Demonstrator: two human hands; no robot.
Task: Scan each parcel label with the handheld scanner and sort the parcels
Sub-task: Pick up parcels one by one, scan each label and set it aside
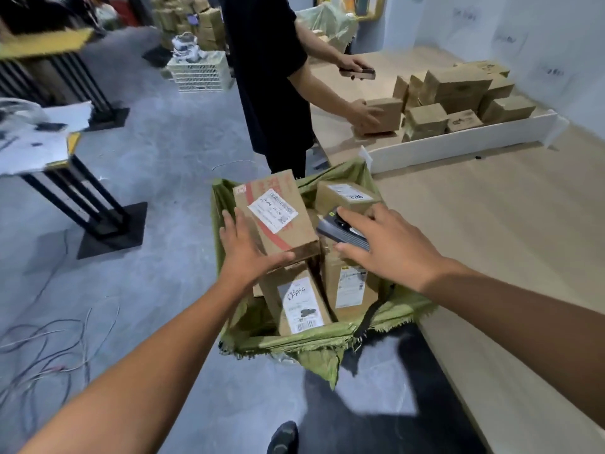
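Note:
A green woven sack (pixel 314 339) stands open on the floor with several cardboard parcels inside. My left hand (pixel 244 249) grips the near left corner of the topmost parcel (pixel 278 217), a brown box with red print and a white label facing up. My right hand (pixel 383 244) holds the dark handheld scanner (pixel 340 232) just right of that parcel, over the sack. Two more labelled parcels (pixel 298 303) lean upright below, and another (pixel 345 196) lies at the back of the sack.
A long wooden table (pixel 491 231) runs along the right, with a white divider (pixel 458 149) and a pile of brown boxes (pixel 458 96) behind it. A person in black (pixel 268 77) stands past the sack, holding a box and a scanner. Black-legged tables (pixel 98 221) and loose cables (pixel 49 348) lie left.

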